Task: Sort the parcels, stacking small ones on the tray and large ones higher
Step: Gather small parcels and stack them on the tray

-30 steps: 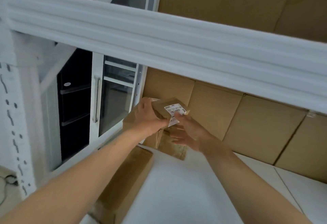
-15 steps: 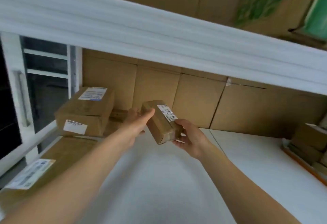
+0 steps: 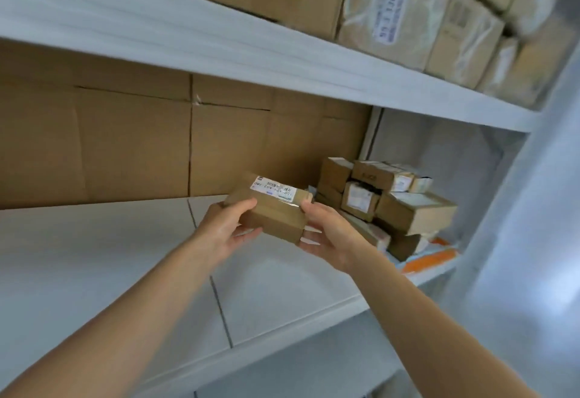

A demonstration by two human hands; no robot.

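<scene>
White shelf (image 3: 125, 256): both hands, left hand (image 3: 224, 231) and right hand (image 3: 326, 237), pinch a small box's (image 3: 270, 212) ends; it looks light and stiff.

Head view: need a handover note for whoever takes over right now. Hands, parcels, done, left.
Left hand: grips the left end of the small brown cardboard parcel, white label up.
Right hand: grips its right end.
The parcel is in the air above the white shelf, just left of the pile.
Done: a pile of small brown cardboard parcels sits on the flat orange tray at the shelf's right end; large cardboard boxes sit on the shelf above.
Left: probably set the held parcel on the pile. No other unsorted parcels are in view.
</scene>
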